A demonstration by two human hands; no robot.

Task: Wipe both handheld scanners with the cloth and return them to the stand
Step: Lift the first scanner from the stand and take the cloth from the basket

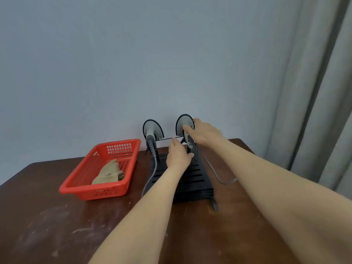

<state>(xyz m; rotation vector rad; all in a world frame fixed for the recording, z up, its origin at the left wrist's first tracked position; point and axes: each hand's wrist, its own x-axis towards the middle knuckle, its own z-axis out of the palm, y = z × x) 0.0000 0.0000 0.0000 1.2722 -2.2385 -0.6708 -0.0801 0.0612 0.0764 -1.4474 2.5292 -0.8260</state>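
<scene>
Soft, even indoor light; wide-angle view, slightly blurry overall.
Light is diffuse, seems to come from above/front. Wall (133,54) lit evenly, flat grey-blue. Table (47,216) dark w/ dull sheen; pale smudges catch light at near left. Shadows are weak, e.g. a thin dark line under near edge of basket (80,189). Black stand (194,180) reads almost solid, w/ slats only just visible. Curtain (314,92) folds lean and bow at right edge, which is lens distortion. Forearms (285,197) look stretched and oversized twd near btm. Whole pic has a soft, compressed look; right hand (205,135) & the scanner (183,122) it grips are a bit smeared, and far table edge isn't crisp.
</scene>
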